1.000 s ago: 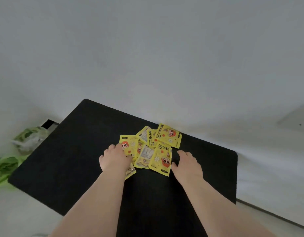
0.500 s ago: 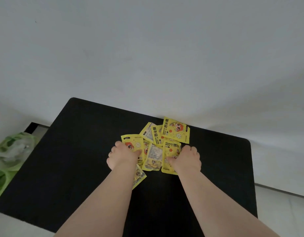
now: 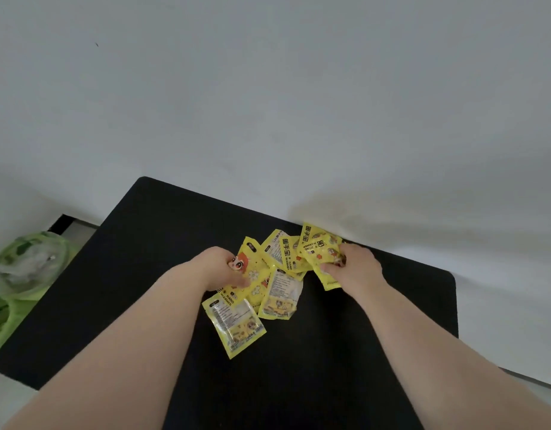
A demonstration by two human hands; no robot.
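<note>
Several yellow hand-warmer packets lie in a loose overlapping pile on a black table [image 3: 392, 321]. My left hand [image 3: 216, 268] grips a packet with a cartoon face [image 3: 249, 271] at the pile's left side. My right hand [image 3: 356, 268] grips a crumpled yellow packet [image 3: 323, 259] at the right side, lifted slightly off the table. One packet [image 3: 237, 324] lies printed-back up nearest to me, and another [image 3: 282, 294] lies between my hands. Two more packets [image 3: 283, 251] lie at the far side of the pile.
The table's far edge meets a plain white wall [image 3: 268, 103]. To the left, below the table, sit green plastic bags [image 3: 22, 268]. Bare table surface stretches left of the pile and in front of it.
Both hands went from resting flat on the pile to curling round packets. My right hand moved right and lifted one packet. The pile has spread out, with one packet slid nearer to me.
</note>
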